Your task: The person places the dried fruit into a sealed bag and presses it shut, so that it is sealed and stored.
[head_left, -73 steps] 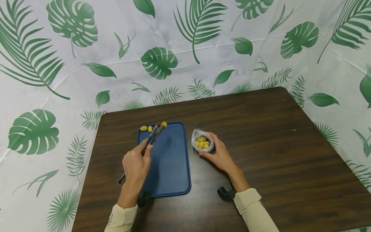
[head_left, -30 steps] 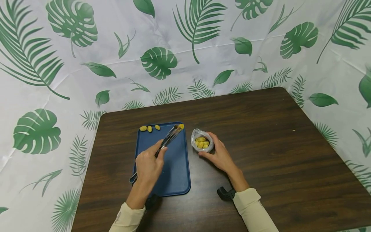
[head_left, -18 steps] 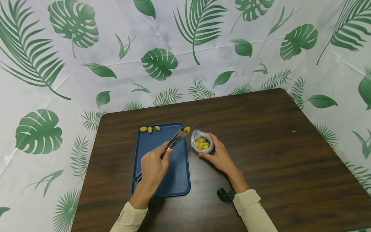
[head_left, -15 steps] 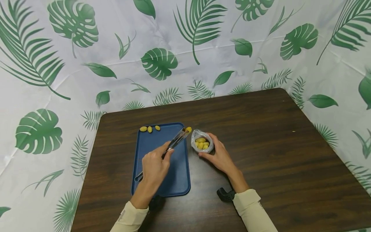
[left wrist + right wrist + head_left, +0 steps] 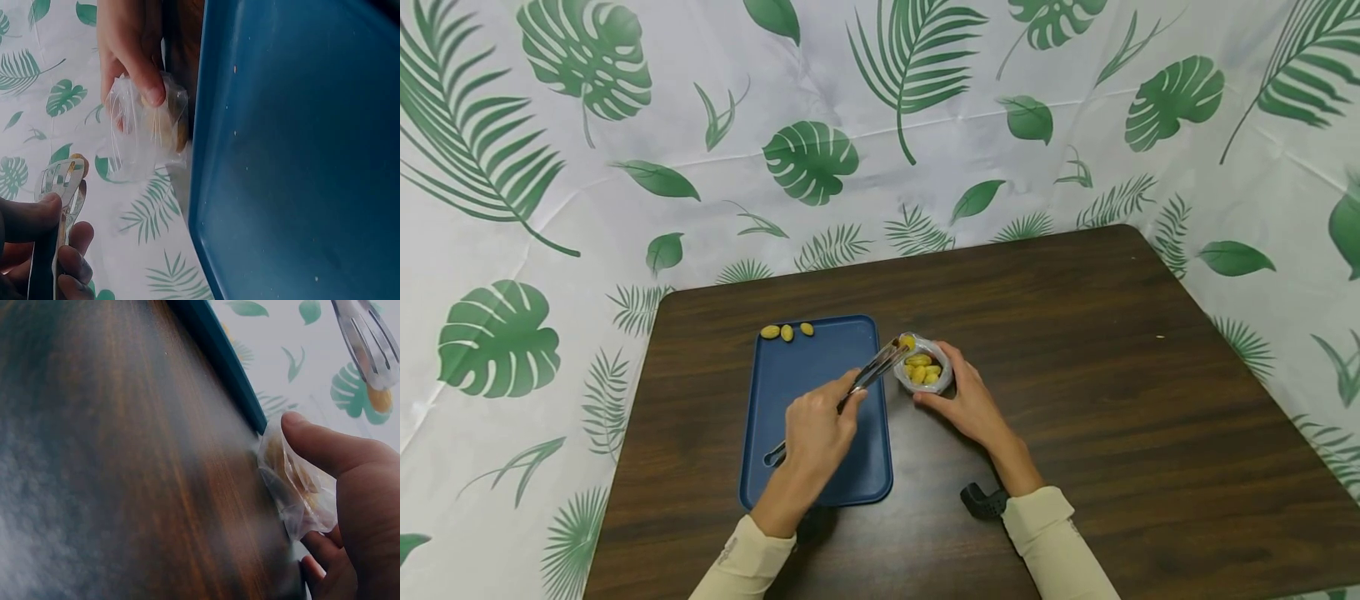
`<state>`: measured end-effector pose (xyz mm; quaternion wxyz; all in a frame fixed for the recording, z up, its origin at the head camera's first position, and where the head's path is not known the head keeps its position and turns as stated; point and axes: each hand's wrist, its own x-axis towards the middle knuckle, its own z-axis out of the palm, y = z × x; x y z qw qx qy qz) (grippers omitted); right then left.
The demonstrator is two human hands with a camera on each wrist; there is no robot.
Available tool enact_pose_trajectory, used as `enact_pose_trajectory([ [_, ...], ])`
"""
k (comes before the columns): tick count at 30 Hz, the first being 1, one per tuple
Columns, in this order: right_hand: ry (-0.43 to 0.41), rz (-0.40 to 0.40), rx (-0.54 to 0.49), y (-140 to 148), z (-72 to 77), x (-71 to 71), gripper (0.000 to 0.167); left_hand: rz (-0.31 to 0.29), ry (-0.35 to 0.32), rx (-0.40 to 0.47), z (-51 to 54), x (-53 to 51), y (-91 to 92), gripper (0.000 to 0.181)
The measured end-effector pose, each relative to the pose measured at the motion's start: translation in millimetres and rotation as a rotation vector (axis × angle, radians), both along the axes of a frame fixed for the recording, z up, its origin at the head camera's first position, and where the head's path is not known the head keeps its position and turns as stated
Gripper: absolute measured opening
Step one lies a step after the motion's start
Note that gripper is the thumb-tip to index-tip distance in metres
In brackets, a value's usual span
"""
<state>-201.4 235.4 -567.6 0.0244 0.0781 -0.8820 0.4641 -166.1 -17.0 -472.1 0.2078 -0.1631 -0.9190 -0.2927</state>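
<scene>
My left hand [image 5: 822, 423] grips metal tongs [image 5: 874, 368], whose slotted ends [image 5: 369, 344] show in the right wrist view. Between those ends is a small yellow oval piece [image 5: 907, 342], fruit-like, its exact kind unclear. It hangs over the rim of a clear plastic bag [image 5: 901, 377], above the bag in the left wrist view too. My right hand [image 5: 967, 398] holds the bag upright from its right side, thumb and fingers around it. Several more yellow oval pieces [image 5: 921, 372] lie inside the open bag.
A blue tray [image 5: 820, 467] lies left of the bag, under my left hand. Along its far left edge sit three yellow oval pieces [image 5: 787, 332]. Both stand on a dark wooden table [image 5: 1112, 375]. Behind it hangs a white leaf-print cloth [image 5: 700, 108].
The tongs left one yellow piece on the tray's far edge, then moved right with another to above the bag. My right hand and the bag have stayed put.
</scene>
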Motion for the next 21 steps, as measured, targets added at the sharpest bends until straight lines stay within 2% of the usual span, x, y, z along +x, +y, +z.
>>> enact_pose_trajectory([
  [9,-0.009,-0.010,0.005,-0.5,-0.8,-0.8,0.093,-0.021,-0.001,-0.028,-1.3,-0.6,5.6,0.030],
  [16,0.012,-0.003,-0.006,-1.3,-1.6,-2.0,0.091,-0.042,-0.074,-0.073,-1.2,-1.1,5.5,0.044],
  [21,0.021,0.007,-0.024,-1.1,0.7,-1.1,0.091,-0.023,-0.074,-0.074,-1.5,-3.1,2.7,0.046],
])
